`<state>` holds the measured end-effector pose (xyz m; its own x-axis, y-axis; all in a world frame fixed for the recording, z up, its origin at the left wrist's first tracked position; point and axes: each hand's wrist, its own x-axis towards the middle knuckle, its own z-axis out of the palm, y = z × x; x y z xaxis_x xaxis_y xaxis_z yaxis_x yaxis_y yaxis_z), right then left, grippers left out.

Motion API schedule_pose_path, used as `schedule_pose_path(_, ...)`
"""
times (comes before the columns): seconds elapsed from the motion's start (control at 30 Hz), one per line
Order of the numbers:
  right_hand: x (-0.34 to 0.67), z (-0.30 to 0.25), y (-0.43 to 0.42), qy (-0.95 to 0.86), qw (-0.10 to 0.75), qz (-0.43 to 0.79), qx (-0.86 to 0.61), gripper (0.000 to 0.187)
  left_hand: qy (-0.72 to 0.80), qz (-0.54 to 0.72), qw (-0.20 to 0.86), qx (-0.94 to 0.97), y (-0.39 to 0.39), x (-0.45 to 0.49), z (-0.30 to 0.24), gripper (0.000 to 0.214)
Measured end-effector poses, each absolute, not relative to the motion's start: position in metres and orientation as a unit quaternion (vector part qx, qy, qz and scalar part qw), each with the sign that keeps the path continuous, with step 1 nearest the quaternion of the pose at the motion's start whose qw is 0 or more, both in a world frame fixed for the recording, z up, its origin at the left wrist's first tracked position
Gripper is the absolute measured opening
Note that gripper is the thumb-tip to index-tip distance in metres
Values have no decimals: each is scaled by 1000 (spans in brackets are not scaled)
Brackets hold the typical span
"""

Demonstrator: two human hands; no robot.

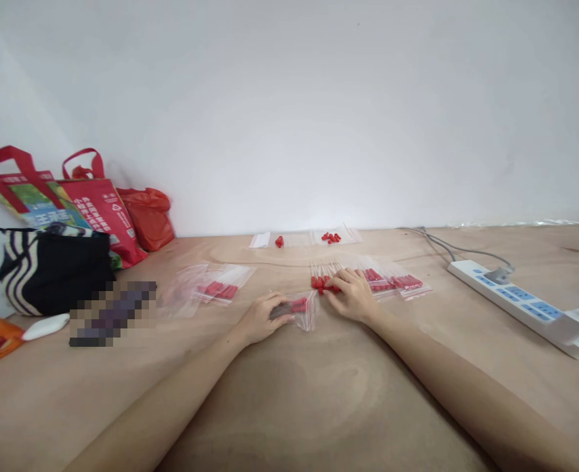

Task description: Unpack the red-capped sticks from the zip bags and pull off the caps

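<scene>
My left hand [262, 319] grips a small clear zip bag [303, 309] with red pieces inside, held flat on the wooden table [289, 393]. My right hand [352, 294] rests with curled fingers on a loose cluster of small red pieces [320, 283] just beyond the bag. A row of filled clear bags [392, 282] lies to the right of that hand. More filled bags [218, 288] lie to the left of my left hand.
Further back near the wall lie a few clear bags and red pieces [331, 236]. A white power strip [520, 303] with a grey cable runs along the right. Red shopping bags [102, 203] and a black striped bag [48, 269] stand at the left.
</scene>
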<state>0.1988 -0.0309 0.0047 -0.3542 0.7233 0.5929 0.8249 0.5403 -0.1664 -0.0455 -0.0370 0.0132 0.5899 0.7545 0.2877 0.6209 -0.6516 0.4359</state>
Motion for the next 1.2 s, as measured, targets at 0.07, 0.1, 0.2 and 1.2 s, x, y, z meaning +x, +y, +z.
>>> schedule_pose_path(0.07,195,5,-38,-830,319,-29,-457,15,391,226,144,880,-37,-45,13,31)
schedule_pose_path(0.1,192,5,-41,-835,314,-5,-451,15,391,227,143,881,-37,-45,13,31)
schedule_pose_path(0.2,181,4,-45,-839,297,44,-454,18,390,233,143,879,-36,-45,12,29)
schedule_pose_path(1.2,173,13,-55,-859,280,163,-397,18,344,175,189,903,-40,-49,19,46)
